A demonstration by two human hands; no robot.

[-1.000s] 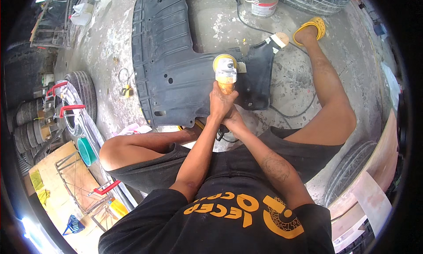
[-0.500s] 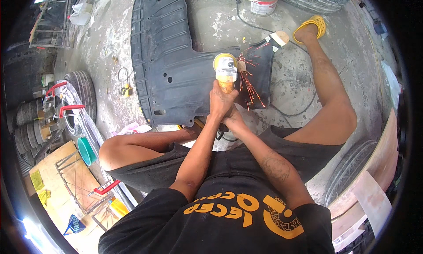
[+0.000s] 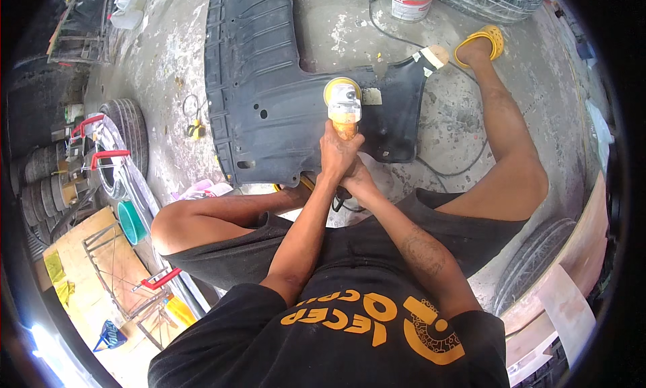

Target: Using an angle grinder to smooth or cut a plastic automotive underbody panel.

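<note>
An angle grinder (image 3: pixel 344 109) with a yellow disc and silver head is held over a large black car undertray panel (image 3: pixel 282 112) lying on the floor. My left hand (image 3: pixel 338 151) wraps round its orange body just behind the head. Closer to me, my right hand (image 3: pixel 357 177) is closed round the rear of the grinder, its grip partly hidden by my left wrist. Beside the disc, to its right, a small beige patch (image 3: pixel 371 96) sits on the panel. Whether the disc touches the panel I cannot tell. No sparks show.
A dark cable (image 3: pixel 464 172) curves over the floor right of the panel. A bucket (image 3: pixel 406 1) and wrapped tyres (image 3: pixel 494 8) stand at the back. At left are a tyre (image 3: pixel 126 135), red-handled clamps (image 3: pixel 111 156) and a green basin (image 3: pixel 132 222). A yellow plug (image 3: pixel 196 129) lies nearby.
Orange sparks flew right and toward me from the disc earlier; now they are gone. Both hands keep their hold on the grinder. The view has shifted slightly.
</note>
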